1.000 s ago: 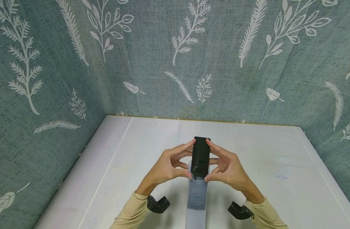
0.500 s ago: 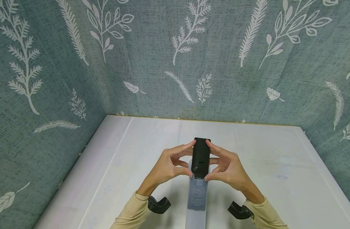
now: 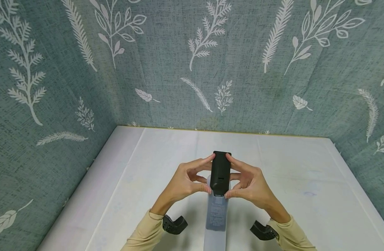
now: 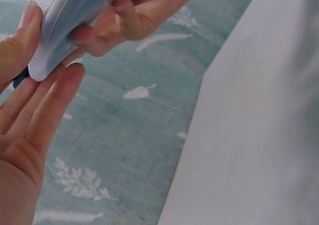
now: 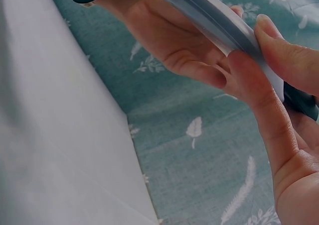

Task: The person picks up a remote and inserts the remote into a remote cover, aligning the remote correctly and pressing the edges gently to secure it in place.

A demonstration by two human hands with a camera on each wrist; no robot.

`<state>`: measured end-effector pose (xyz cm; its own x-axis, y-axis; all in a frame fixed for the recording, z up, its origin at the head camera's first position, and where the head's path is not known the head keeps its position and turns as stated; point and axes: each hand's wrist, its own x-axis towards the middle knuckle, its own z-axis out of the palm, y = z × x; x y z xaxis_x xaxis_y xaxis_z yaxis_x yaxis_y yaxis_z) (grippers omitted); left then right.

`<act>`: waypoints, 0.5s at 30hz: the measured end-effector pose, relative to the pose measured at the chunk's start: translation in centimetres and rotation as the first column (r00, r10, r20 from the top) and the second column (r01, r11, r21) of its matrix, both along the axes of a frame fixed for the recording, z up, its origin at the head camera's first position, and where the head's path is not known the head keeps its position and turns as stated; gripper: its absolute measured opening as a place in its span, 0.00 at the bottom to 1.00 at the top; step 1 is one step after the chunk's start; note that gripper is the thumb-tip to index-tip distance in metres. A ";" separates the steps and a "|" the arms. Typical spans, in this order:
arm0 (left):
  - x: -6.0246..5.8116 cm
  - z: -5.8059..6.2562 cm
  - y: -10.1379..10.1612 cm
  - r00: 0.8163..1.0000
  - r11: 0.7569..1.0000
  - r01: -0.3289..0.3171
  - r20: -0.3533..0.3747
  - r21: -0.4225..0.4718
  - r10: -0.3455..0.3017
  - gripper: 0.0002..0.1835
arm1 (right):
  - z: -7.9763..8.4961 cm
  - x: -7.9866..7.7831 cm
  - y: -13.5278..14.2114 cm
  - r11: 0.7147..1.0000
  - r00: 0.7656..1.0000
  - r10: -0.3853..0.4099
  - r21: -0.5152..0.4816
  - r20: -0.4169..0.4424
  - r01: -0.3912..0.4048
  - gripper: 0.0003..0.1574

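Observation:
A black oblong piece (image 3: 220, 174) with a small slot tops a long, translucent grey-blue body (image 3: 216, 212) that carries faint print. The body runs down toward the person, and its lower end leaves the head view. From the left side my left hand (image 3: 189, 177) grips this black-topped object, index finger at the far corner and thumb near its lower end. My right hand (image 3: 250, 177) mirrors that grip on the other side. In the left wrist view the translucent body (image 4: 70, 26) lies between thumb and fingers; in the right wrist view the body (image 5: 219, 26) slants across with both hands around it.
Below the hands spreads a white table (image 3: 160, 157). A teal cloth wall (image 3: 167, 69) with white leaf prints rises at the back and sides. Black wrist cameras (image 3: 174, 225) sit on both forearms, over beige sleeves.
The black piece has tipped slightly, so the print at its lower end shows less than a second ago. Both hands have kept their hold and hardly moved.

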<state>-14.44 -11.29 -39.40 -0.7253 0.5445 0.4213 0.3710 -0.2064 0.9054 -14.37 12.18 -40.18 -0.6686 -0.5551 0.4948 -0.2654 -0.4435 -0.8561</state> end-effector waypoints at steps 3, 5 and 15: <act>-0.1 -0.1 0.1 1.000 1.000 -0.005 -0.005 -0.002 0.005 0.46 | -0.1 0.0 0.1 1.000 1.000 -0.001 0.001 -0.005 0.001 0.60; -0.1 -0.2 0.1 1.000 1.000 -0.007 -0.006 -0.003 0.007 0.46 | -0.1 0.0 0.1 1.000 1.000 -0.006 0.007 -0.003 0.006 0.60; 0.0 0.0 0.1 1.000 1.000 0.003 -0.002 0.013 -0.003 0.45 | 0.0 0.0 0.2 1.000 1.000 -0.002 0.010 0.009 0.002 0.59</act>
<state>-14.45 -11.18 -39.43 -0.7227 0.5412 0.4299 0.3723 -0.2192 0.9018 -14.32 12.38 -40.15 -0.6743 -0.5587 0.4829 -0.2585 -0.4339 -0.8631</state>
